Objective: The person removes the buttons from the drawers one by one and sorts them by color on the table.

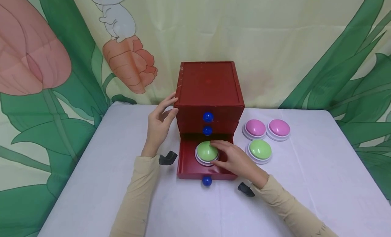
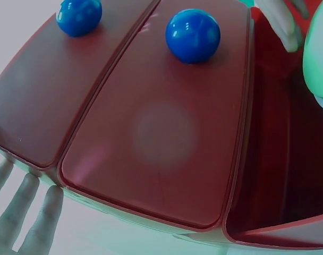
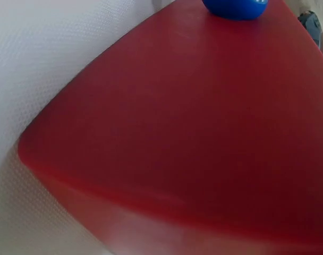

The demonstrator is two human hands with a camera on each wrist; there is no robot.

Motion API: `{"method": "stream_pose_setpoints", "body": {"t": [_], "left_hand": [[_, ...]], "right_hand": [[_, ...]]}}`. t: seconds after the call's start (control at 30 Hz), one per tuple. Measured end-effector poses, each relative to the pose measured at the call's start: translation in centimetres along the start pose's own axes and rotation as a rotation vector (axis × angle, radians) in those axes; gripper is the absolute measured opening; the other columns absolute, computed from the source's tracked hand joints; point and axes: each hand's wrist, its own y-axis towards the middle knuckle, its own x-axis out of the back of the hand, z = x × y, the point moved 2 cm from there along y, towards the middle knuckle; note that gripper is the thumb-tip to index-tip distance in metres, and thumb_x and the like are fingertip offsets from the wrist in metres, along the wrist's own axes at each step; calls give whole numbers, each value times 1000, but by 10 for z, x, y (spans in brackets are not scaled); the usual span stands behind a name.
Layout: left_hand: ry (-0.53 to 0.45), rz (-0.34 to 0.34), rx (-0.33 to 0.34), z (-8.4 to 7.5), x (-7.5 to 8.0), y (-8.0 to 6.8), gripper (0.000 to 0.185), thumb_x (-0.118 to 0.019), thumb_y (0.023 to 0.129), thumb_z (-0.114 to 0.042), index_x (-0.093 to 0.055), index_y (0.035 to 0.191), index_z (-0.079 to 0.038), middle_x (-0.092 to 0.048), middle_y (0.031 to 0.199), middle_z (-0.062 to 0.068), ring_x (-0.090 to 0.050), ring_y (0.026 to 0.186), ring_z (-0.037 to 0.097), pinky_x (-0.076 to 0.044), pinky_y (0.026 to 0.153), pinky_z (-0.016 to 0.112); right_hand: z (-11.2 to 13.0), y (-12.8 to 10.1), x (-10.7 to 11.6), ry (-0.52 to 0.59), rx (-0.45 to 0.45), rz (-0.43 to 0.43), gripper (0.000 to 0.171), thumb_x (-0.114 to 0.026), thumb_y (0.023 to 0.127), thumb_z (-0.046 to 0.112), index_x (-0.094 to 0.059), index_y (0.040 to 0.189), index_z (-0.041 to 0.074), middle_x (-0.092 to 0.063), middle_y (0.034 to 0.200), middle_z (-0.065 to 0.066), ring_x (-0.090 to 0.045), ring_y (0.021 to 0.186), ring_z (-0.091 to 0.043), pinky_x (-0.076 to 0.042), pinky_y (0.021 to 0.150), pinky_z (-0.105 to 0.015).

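A red drawer cabinet with blue ball knobs stands in the middle of the table, its bottom drawer pulled out. Inside that drawer is a green dome push light on a white base. My right hand holds this light at its right side, fingers by the far edge and thumb by the near edge. My left hand rests against the cabinet's left side; in the left wrist view its fingers look straight. The right wrist view shows mostly the drawer's red front, with no fingers visible.
Right of the cabinet, two pink push lights and another green push light sit close together on the white tablecloth. Behind the table hangs a printed curtain. The open drawer's blue knob sticks out towards the front.
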Motion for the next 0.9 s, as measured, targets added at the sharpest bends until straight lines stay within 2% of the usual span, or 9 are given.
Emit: {"method": "stream_pose_setpoints", "body": {"t": [0.3,0.5,0.77,0.9], "left_hand": [[4,-5,-13,0,1,1,36,-60,95,4,-59,131,7,-51,147,17,-49,135,23,-51,101,37],[2,-3,-10,2,1,0,36,-60,95,3,-59,131,6,-52,147,15,-50,135,23,-51,100,29],[10,0,-12,2,1,0,36,-60,95,3,-59,131,6,-52,147,14,-50,135,23,-51,102,38],[14,-1,-9,1,0,0,36,-60,95,3,-59,131,5,-52,147,13,-50,135,23,-51,102,35]], "right_hand": [[1,5,-9,-110,-41,33,71,-84,80,34,-57,139,6,-55,143,-13,-52,131,-32,-50,101,-48],[0,8,-14,-174,-14,-26,70,-85,78,37,-60,135,7,-59,138,-13,-56,124,-29,-54,93,-47],[-1,8,-17,-187,-29,-77,63,-84,78,38,-64,132,11,-63,133,-9,-58,120,-25,-56,89,-43],[-1,9,-18,-188,-30,-90,62,-84,78,37,-65,131,11,-64,130,-7,-58,118,-23,-56,88,-42]]}}
